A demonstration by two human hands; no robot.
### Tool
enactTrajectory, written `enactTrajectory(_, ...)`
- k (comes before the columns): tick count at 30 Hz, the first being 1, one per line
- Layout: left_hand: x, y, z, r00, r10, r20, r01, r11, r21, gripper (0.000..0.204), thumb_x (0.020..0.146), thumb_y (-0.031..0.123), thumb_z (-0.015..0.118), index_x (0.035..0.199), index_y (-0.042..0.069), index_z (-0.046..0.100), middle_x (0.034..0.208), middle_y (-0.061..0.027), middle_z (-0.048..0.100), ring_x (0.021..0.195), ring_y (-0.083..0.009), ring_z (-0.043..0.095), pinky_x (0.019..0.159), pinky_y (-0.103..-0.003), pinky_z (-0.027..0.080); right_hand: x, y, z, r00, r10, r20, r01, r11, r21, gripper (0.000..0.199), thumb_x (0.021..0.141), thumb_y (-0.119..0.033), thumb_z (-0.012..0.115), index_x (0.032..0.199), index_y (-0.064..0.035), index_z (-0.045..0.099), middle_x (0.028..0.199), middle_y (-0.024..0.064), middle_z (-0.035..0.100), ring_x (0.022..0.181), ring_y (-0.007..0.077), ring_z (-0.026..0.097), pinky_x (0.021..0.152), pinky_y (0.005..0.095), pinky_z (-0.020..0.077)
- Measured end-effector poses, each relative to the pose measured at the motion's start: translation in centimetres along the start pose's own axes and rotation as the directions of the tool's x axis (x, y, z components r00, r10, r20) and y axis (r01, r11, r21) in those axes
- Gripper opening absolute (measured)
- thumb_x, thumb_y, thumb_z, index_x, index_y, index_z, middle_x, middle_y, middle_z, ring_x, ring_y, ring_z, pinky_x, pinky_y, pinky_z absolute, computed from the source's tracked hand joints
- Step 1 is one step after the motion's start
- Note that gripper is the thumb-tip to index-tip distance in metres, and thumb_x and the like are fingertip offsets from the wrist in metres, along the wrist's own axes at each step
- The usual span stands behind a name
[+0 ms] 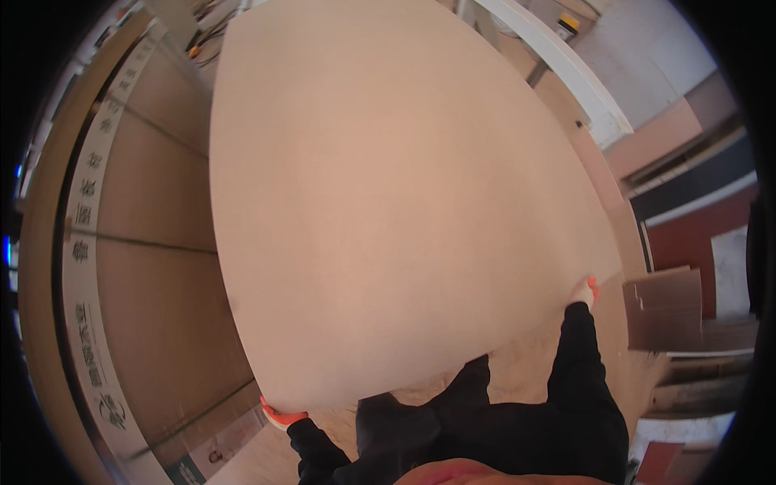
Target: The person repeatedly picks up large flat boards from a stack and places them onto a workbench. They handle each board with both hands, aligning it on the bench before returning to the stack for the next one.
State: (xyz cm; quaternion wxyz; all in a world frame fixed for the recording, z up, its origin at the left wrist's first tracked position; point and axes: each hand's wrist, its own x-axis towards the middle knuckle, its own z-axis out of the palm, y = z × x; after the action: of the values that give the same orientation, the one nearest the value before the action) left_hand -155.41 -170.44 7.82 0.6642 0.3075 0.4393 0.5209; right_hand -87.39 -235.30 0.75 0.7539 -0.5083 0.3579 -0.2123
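A large plain tan board [380, 202] fills the middle of the head view, its near edge in front of my legs. At its near left corner my left hand [283, 414], in a glove with orange-red on it, is closed on the edge. My right hand [585, 292], gloved the same way, grips the board's near right corner. Both arms are in black sleeves and spread wide. The fingers under the board are hidden.
To the left stands a tall strapped stack [162, 194] wrapped in brown, with a white printed strip [85, 242]. A white frame [566, 69] lies beyond the board's right edge. Brown panel pieces [664, 309] and dark red boards [695, 250] are at the right.
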Motion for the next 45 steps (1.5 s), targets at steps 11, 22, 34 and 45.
enactTrajectory(11,4.1,0.2,6.6,0.939,0.055,0.341,-0.325,0.475,0.818,0.042,0.105,0.023,0.059,0.135,-0.005,0.068,0.133,-0.0209,0.074,0.109,-0.0341,0.075,0.088,-0.047,0.062,1.9,1.2,1.3,0.872,-0.490,-0.002,0.279,0.501,-0.819,0.050,0.105,-0.050,0.064,0.121,-0.0027,0.065,0.108,0.0060,0.066,0.096,0.0196,0.059,0.089,0.0362,0.0509)
enactTrajectory(22,5.7,0.1,7.5,0.945,-0.166,-0.283,0.245,0.930,0.274,0.050,0.108,0.040,0.050,0.132,0.000,0.070,0.130,-0.0155,0.075,0.110,-0.0360,0.073,0.090,-0.050,0.062,1.2,0.7,4.6,0.955,-0.295,-0.023,0.260,0.874,-0.410,0.032,0.102,-0.030,0.072,0.122,-0.0078,0.060,0.100,0.0054,0.064,0.090,0.0182,0.060,0.082,0.0373,0.0528)
enactTrajectory(34,3.3,0.2,5.9,0.760,0.133,-0.637,0.219,0.869,0.443,0.060,0.093,0.046,0.074,0.133,0.002,0.069,0.142,-0.0212,0.069,0.134,-0.0341,0.064,0.112,-0.045,0.050,-7.7,0.6,16.8,0.690,-0.105,0.716,0.697,0.362,-0.619,0.047,0.104,-0.031,0.070,0.144,-0.0154,0.052,0.137,0.0134,0.051,0.127,0.0206,0.044,0.108,0.0427,0.0363)
enactTrajectory(45,-7.7,47.2,-5.8,0.094,0.941,0.324,-0.048,-0.321,0.946,0.046,0.093,0.035,0.076,0.130,0.008,0.072,0.140,-0.0193,0.069,0.136,-0.0411,0.060,0.119,-0.053,0.044,-47.2,-2.9,29.3,-0.110,0.164,0.980,0.905,0.424,0.031,0.065,0.106,-0.035,0.068,0.165,-0.0225,0.043,0.172,0.0205,0.034,0.161,0.0225,0.026,0.133,0.0480,0.0189)
